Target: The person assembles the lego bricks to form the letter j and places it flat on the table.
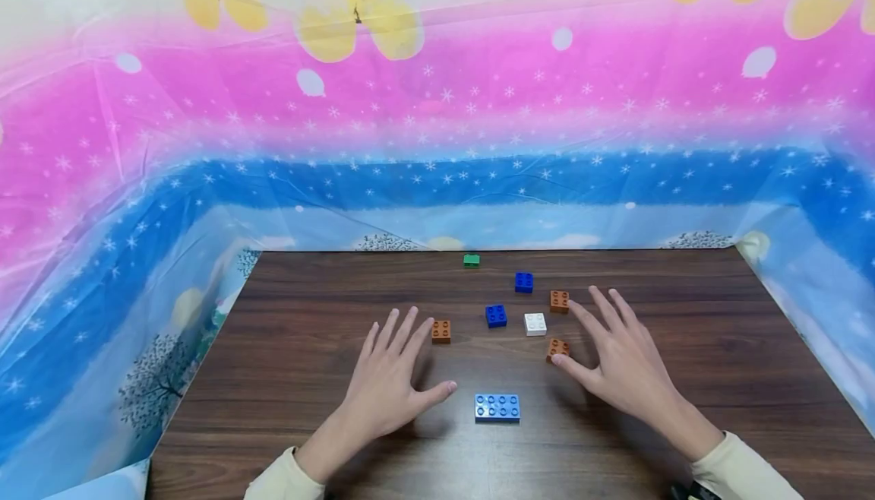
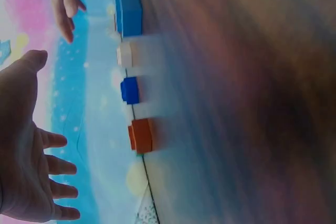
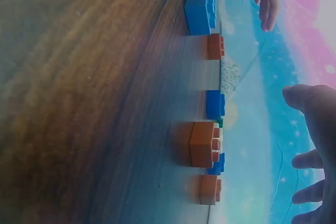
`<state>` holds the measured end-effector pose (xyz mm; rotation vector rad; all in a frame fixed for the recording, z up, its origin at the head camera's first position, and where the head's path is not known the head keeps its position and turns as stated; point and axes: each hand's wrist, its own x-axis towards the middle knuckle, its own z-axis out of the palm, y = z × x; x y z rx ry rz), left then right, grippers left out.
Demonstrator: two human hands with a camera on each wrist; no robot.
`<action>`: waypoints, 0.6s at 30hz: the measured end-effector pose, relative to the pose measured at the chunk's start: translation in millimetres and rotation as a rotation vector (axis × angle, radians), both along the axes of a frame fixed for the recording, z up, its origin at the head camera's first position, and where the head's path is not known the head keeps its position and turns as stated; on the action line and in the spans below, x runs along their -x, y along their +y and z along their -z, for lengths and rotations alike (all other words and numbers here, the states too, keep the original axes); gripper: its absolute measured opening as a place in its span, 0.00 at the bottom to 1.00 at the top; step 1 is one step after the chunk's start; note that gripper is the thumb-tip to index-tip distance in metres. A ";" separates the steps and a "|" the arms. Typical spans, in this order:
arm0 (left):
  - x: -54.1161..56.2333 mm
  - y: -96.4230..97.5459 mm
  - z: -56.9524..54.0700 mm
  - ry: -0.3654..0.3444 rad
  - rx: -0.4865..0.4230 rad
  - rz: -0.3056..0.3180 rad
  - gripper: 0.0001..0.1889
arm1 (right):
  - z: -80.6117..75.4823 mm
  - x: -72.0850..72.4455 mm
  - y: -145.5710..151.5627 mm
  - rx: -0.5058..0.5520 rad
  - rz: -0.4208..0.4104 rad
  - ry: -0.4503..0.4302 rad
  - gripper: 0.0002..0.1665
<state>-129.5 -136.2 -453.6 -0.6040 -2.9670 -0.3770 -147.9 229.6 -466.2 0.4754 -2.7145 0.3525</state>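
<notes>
My left hand [image 1: 390, 386] hovers over the table with fingers spread and nothing in it; its index fingertip overlaps the edge of an orange-brown brick [image 1: 441, 332] in the head view. On the other side my right hand [image 1: 629, 359] is likewise spread and holds nothing. Its thumb tip overlaps one orange-brown brick [image 1: 557, 349], and its index fingertip comes close to another orange-brown brick [image 1: 559, 301]. Between the hands lie a long light-blue brick [image 1: 497, 407], a dark-blue brick [image 1: 495, 316] and a white brick [image 1: 535, 324]. Both wrist views show the hands raised above the tabletop.
Farther back on the dark wood table [image 1: 307, 287] are a second dark-blue brick [image 1: 524, 282] and a small green brick [image 1: 472, 261]. A printed cloth [image 1: 437, 181] in pink and blue stands along the table's back and sides.
</notes>
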 end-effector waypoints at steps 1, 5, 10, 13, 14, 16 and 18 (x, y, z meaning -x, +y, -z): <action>-1.9 1.4 0.6 -0.005 -0.008 0.006 0.51 | 0.0 -1.1 0.2 0.003 -0.004 -0.002 0.51; -6.1 6.5 5.3 -0.017 -0.038 0.033 0.50 | 1.1 -5.1 0.7 0.025 -0.017 -0.020 0.49; -9.3 14.0 11.8 -0.068 -0.093 0.090 0.47 | 6.0 -7.5 1.3 0.060 -0.022 -0.050 0.48; -11.4 18.9 14.1 -0.114 -0.118 0.139 0.46 | 11.0 -7.4 1.7 0.081 -0.026 -0.079 0.47; -11.6 20.5 15.0 -0.124 -0.121 0.155 0.46 | 12.9 -7.1 1.8 0.086 -0.027 -0.091 0.47; -12.4 23.5 15.9 -0.147 -0.124 0.188 0.47 | 16.9 -6.2 1.8 0.093 -0.025 -0.113 0.47; -13.0 26.4 16.8 -0.160 -0.127 0.219 0.47 | 20.8 -5.3 1.7 0.099 -0.022 -0.136 0.47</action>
